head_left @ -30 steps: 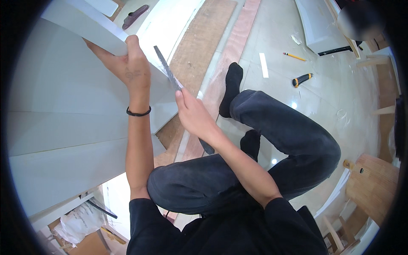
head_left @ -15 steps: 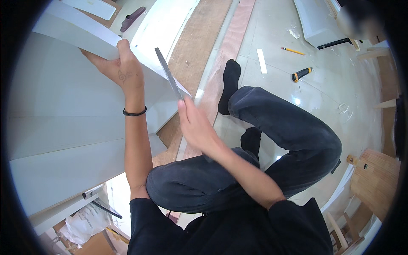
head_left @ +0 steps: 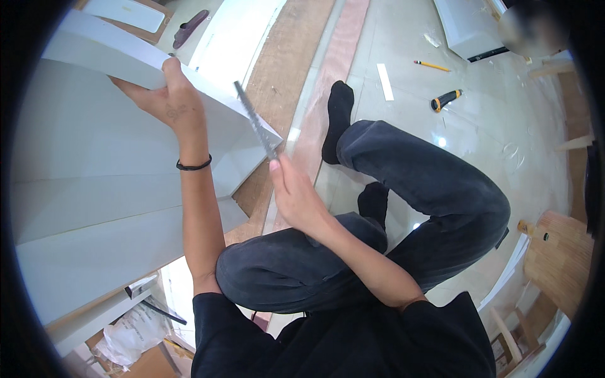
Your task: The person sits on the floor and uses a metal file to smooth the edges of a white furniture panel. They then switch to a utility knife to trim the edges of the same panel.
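A large white cabinet-like piece with flat panels (head_left: 101,138) fills the left side. My left hand (head_left: 173,110) is wrapped round the edge of its upper white panel (head_left: 113,47), thumb on top, fingers partly hidden beneath. In my right hand (head_left: 299,198) is a flat grey metal file (head_left: 252,116), held at its lower end and pointing up and away to the left. The file lies across the panel's edge near its right-hand corner; whether it touches is hard to tell.
Long wooden boards (head_left: 296,57) lie on the tiled floor beyond my hands. To the right are a white strip (head_left: 385,82), a yellow pencil (head_left: 432,65) and a black-and-orange utility knife (head_left: 446,101). A wooden stool (head_left: 558,255) stands at the right; a sandal (head_left: 189,29) lies far left.
My right hand and the file have shifted slightly down and to the right along the panel's edge. My left hand keeps its grip. The view has shifted a little.
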Demonstrator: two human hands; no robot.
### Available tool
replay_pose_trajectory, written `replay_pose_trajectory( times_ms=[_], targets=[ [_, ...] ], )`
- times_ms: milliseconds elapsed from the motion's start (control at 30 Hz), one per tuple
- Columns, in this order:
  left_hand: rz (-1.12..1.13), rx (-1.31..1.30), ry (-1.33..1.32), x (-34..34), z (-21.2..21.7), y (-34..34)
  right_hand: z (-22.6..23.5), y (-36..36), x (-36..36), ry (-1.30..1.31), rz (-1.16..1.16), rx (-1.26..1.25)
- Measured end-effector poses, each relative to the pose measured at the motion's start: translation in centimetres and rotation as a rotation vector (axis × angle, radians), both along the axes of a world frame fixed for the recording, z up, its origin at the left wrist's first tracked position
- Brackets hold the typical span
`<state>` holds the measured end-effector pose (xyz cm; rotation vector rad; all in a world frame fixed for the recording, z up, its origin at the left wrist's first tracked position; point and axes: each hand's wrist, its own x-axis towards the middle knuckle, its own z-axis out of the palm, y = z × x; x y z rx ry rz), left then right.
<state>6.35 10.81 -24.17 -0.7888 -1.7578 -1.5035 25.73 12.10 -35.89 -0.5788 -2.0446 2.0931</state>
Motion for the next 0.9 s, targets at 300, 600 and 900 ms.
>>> replay_pose_trajectory(
  times_ms=[300, 600, 900],
  targets=[
    [-0.049, -0.024, 0.036, -0.2, 0.2, -0.1, -1.2, 2.1, -5.8, -0.037, -0.007, 0.126],
    [-0.044, -0.060, 0.014, -0.7, -0.3, -0.7, 2.9, 1.8, -1.3, -0.098, 0.152, 0.018],
    [-0.044, -0.006, -0.026, -0.4, -0.2, -0.3, 0.7, 2.0, -2.7, -0.087, 0.130, 0.048]
  ],
)
